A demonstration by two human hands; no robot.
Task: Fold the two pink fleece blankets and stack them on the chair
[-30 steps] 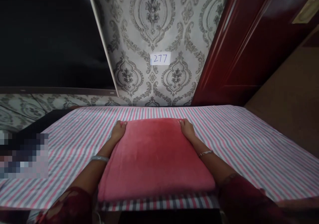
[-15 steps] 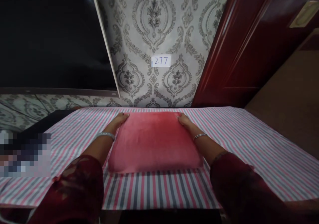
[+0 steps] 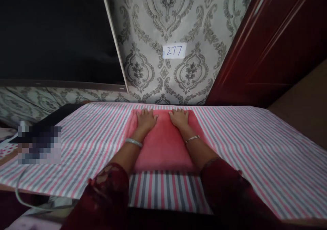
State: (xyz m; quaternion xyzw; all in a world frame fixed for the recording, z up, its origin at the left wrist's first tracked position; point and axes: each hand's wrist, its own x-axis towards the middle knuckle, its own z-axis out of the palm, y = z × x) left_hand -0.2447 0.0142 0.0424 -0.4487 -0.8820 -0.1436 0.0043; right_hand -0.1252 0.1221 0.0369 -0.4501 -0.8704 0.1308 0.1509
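A folded pink-red towel [image 3: 163, 148] lies flat on a table covered by a pink, grey and white striped cloth [image 3: 240, 144], near the far edge. My left hand [image 3: 146, 118] rests palm down on the towel's far left part, fingers spread. Beside it, my right hand [image 3: 180, 117] presses flat on the far right part, fingers also spread. Both wrists carry metal bangles, and dark red sleeves cover my upper arms.
A patterned wall with a white label reading 277 [image 3: 174, 50] stands just behind the table. A dark screen [image 3: 56, 35] fills the upper left, a dark red door [image 3: 276, 42] the upper right. A grey cable [image 3: 22, 199] hangs at the near left edge.
The towel slid away from me toward the wall. My hands left its far corners and now lie flat on top of its far part, close together.
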